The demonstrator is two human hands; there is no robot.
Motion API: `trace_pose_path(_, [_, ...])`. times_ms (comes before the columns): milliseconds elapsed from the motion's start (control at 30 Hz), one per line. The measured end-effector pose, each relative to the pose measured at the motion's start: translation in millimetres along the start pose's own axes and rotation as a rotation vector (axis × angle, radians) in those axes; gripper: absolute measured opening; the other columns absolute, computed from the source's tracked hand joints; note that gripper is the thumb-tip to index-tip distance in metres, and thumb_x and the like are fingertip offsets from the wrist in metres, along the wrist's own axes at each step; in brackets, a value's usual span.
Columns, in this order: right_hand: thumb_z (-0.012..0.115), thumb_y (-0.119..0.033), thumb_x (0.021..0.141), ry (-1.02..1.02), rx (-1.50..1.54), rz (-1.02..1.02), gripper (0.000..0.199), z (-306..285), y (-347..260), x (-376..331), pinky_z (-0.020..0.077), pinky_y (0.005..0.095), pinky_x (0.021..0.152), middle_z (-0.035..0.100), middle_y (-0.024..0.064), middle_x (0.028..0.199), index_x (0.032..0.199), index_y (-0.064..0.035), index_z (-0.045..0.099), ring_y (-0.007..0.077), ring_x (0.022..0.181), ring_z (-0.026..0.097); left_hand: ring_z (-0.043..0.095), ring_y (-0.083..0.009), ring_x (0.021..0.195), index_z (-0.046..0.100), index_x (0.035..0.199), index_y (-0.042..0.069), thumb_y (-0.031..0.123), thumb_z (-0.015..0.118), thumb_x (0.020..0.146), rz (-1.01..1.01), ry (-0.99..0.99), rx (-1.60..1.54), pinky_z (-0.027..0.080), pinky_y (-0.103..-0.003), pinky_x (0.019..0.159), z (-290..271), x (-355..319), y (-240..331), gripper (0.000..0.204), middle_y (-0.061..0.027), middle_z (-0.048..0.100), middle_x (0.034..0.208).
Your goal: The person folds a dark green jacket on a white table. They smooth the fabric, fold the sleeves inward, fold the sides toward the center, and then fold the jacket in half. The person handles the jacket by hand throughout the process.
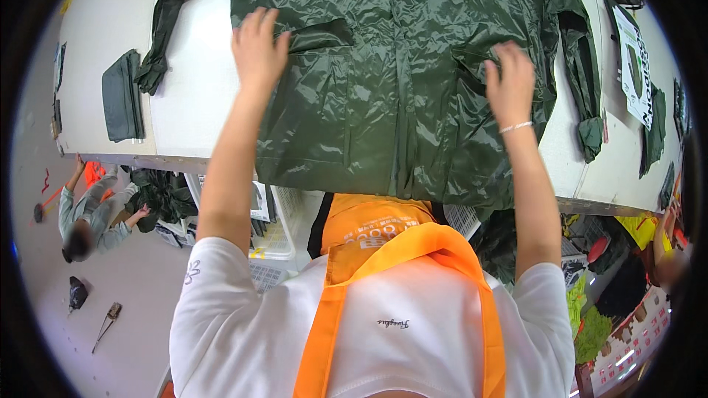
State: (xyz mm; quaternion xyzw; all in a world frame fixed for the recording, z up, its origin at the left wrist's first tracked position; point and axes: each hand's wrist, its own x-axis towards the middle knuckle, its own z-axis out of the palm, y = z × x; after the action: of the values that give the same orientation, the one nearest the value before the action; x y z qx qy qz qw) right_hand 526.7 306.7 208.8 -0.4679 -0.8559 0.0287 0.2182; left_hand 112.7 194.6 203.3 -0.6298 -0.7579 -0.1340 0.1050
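Note:
A shiny dark green raincoat (391, 66) lies spread flat on a white table (195, 81), its hem hanging over the near edge. My left hand (258, 48) rests flat on the coat's left side, fingers apart, next to a pocket flap. My right hand (509, 81) presses on the coat's right side, fingers curled into the fabric; a thin bracelet circles that wrist. One sleeve (166, 26) trails off to the left, the other sleeve (582, 66) runs down the right. I wear a white shirt and an orange apron.
A folded dark green piece (122, 96) lies on the table's far left. Printed packets and dark items (634, 59) sit at the right end. White crates (276, 239) stand under the table. Another person (92, 214) crouches on the floor at left, near small tools.

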Motion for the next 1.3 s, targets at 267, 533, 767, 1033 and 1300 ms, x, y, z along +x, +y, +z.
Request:
trace_pose_path(267, [0.072, -0.015, 0.077, -0.423, 0.813, 0.781, 0.026, 25, -137, -75, 0.0507, 0.0307, 0.063, 0.066, 0.0118, 0.079, 0.096, 0.0014, 0.066, 0.0213, 0.064, 0.062, 0.065, -0.0319, 0.073, 0.064, 0.076, 0.004, 0.050, 0.067, 0.077, -0.338, -0.635, -0.295, 0.051, -0.041, 0.063, -16, -71, 169, 0.046, -0.0142, 0.066, 0.073])
trace_pose_path(533, [0.065, -0.007, 0.079, -0.136, 0.791, 0.507, 0.010, 32, -158, -88, 0.0504, 0.0342, 0.064, 0.064, 0.0157, 0.079, 0.084, 0.0015, 0.068, 0.0285, 0.068, 0.064, 0.058, -0.0125, 0.050, 0.057, 0.072, 0.005, 0.024, 0.061, 0.089, -0.614, -0.931, -1.182, 0.045, -0.025, 0.048, -1, -67, 147, 0.026, -0.0054, 0.060, 0.061])
trace_pose_path(767, [0.070, -0.009, 0.077, -0.091, 0.677, 0.316, 0.014, 29, -162, -84, 0.0492, 0.0305, 0.060, 0.064, 0.0124, 0.075, 0.084, 0.0023, 0.067, 0.0236, 0.063, 0.062, 0.054, -0.0135, 0.049, 0.053, 0.071, 0.003, 0.016, 0.049, 0.090, -0.707, -0.782, -1.410, 0.044, -0.026, 0.047, -9, -74, 155, 0.023, -0.0061, 0.055, 0.060])
trace_pose_path(1033, [0.072, -0.009, 0.075, -0.228, 0.922, 0.618, 0.015, 52, -156, -85, 0.0475, 0.0290, 0.058, 0.064, 0.0121, 0.076, 0.082, 0.0020, 0.064, 0.0197, 0.059, 0.059, 0.062, -0.0219, 0.057, 0.053, 0.095, 0.002, 0.015, 0.049, 0.089, -0.503, -0.457, -1.236, 0.049, -0.033, 0.055, -12, -95, 163, 0.015, -0.0150, 0.062, 0.074])
trace_pose_path(1300, [0.059, -0.033, 0.088, -0.312, 0.093, 0.173, 0.065, 9, -129, -125, 0.0230, 0.0499, 0.108, 0.035, 0.0175, 0.144, 0.138, 0.0010, 0.035, 0.0341, 0.134, 0.029, 0.025, -0.0300, 0.139, 0.039, 0.141, 0.016, 0.039, 0.054, 0.089, 0.031, -0.356, -0.316, 0.016, -0.053, 0.111, -27, -165, 157, 0.059, -0.0081, 0.031, 0.150])
